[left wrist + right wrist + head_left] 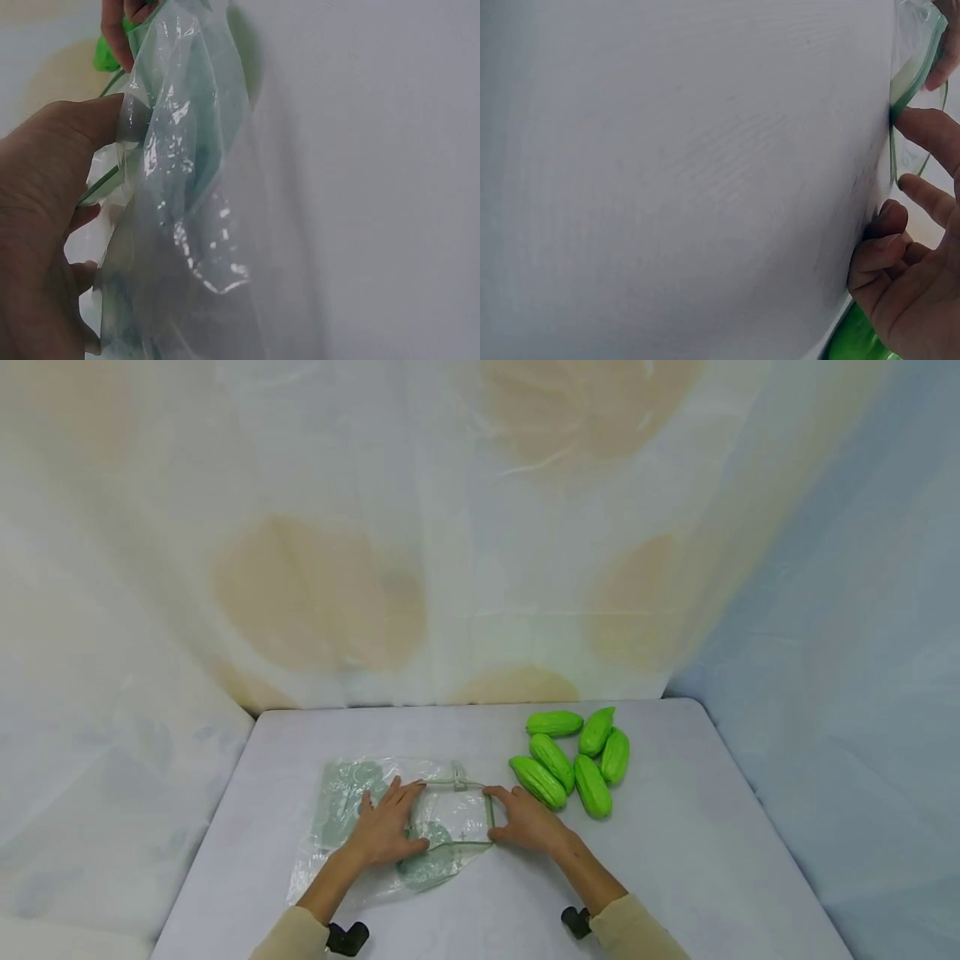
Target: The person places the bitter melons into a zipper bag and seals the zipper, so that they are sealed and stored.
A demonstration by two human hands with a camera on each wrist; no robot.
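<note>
A clear plastic zip bag (345,802) with pale green print lies on the table, its green-edged mouth spread wide toward the right. A small slider (459,778) sits on the far edge of that mouth. My left hand (384,828) rests over the bag with fingers spread, thumb at the near edge and fingertips at the far edge. In the left wrist view, the film (187,150) bulges beside the thumb. At the right end of the mouth, my right hand (528,822) touches the rim with thumb and forefinger held apart; its other fingers curl loosely.
Several green ridged gourds (553,760) lie in a group beyond and beside the right hand, the nearest close to its knuckles. A white-covered table (675,860) carries everything, with hanging sheets (450,527) behind it and at both sides.
</note>
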